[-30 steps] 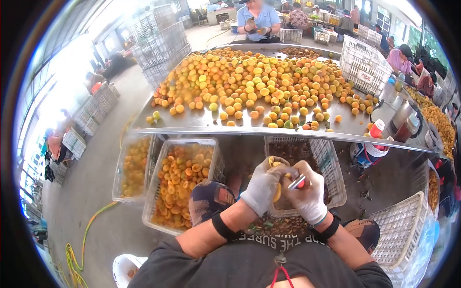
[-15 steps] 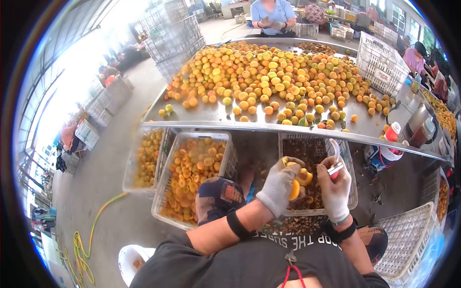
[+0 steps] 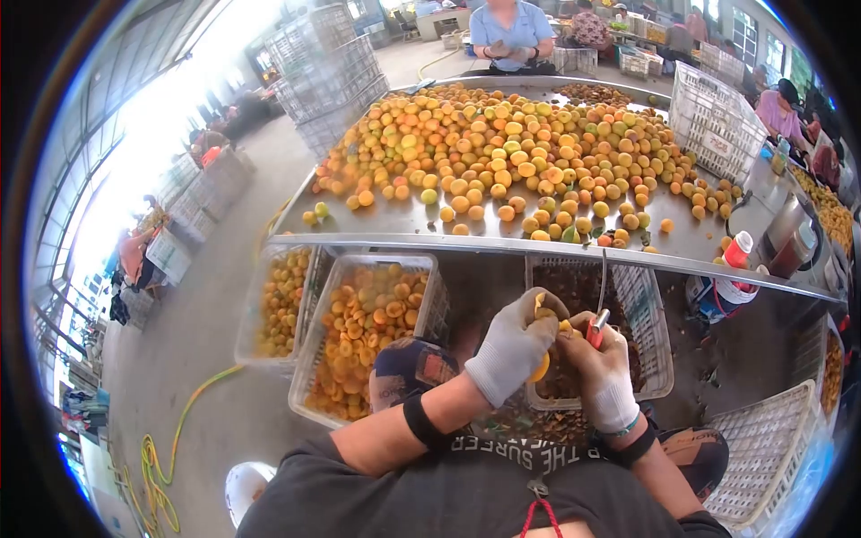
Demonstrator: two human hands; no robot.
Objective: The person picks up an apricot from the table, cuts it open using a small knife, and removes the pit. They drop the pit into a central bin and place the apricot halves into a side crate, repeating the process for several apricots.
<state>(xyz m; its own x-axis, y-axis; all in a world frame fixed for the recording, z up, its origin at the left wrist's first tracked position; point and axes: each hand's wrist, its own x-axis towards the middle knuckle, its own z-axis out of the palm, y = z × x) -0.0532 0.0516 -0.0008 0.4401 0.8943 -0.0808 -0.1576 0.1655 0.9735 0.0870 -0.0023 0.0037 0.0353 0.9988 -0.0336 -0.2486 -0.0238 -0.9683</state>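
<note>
My gloved left hand (image 3: 517,345) is closed around apricots (image 3: 542,366), whose orange flesh shows between and below the fingers; how many pieces is hidden. Against its fingertips, my gloved right hand (image 3: 604,369) grips a small red-and-silver knife (image 3: 598,329), its thin blade pointing up and away. A bit of orange fruit shows where the two hands meet. Both hands are above a white crate (image 3: 665,354) with brown scraps that look like pits. Left of it, another crate (image 3: 438,300) contains halved apricots (image 3: 363,327).
A metal table (image 3: 413,220) ahead bears a large heap of whole apricots (image 3: 529,143). Its front edge runs just beyond my hands. An upright crate (image 3: 713,121) and a red-capped bottle (image 3: 737,251) are at its right. Across it sits a person in blue (image 3: 511,36).
My hands have come together, the right moving left to meet the left. The knife has turned, its blade now thin and upright. The view has shifted slightly.
</note>
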